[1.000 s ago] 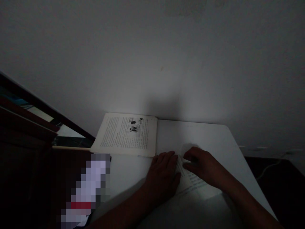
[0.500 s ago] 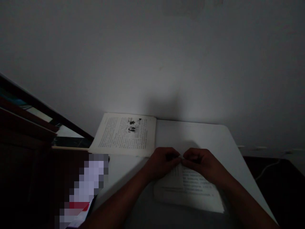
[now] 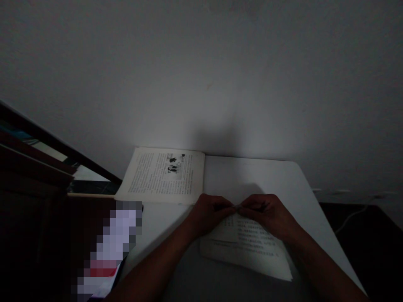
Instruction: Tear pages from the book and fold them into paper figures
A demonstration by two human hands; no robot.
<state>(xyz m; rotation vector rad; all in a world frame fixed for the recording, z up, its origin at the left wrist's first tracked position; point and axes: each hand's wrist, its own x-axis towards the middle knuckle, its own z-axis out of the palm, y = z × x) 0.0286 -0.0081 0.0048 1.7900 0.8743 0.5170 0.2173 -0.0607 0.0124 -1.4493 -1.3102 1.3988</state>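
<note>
Both hands meet at the far edge of a printed page (image 3: 256, 241), which lies on a small stack of sheets near the front of the table. My left hand (image 3: 212, 214) is closed, thumb and fingertips pinching the paper at that edge. Facing it, my right hand (image 3: 266, 213) pinches the same spot, its fingertips almost touching the left ones. A vertical line divides the paper below the fingertips, and its left part looks like a folded-over flap (image 3: 223, 233). What lies right between the fingertips is too small and dark to make out.
Another stack of printed pages (image 3: 151, 172) with a small picture lies at the table's back left corner. The white table (image 3: 258, 172) stands against a grey wall (image 3: 201, 75). A pixelated bright screen (image 3: 113, 243) is at its left edge. A cable (image 3: 351, 218) runs at the right.
Both hands keep their pinch at the page edge, with fingertips slightly closer together. The whole view has shifted a little.
</note>
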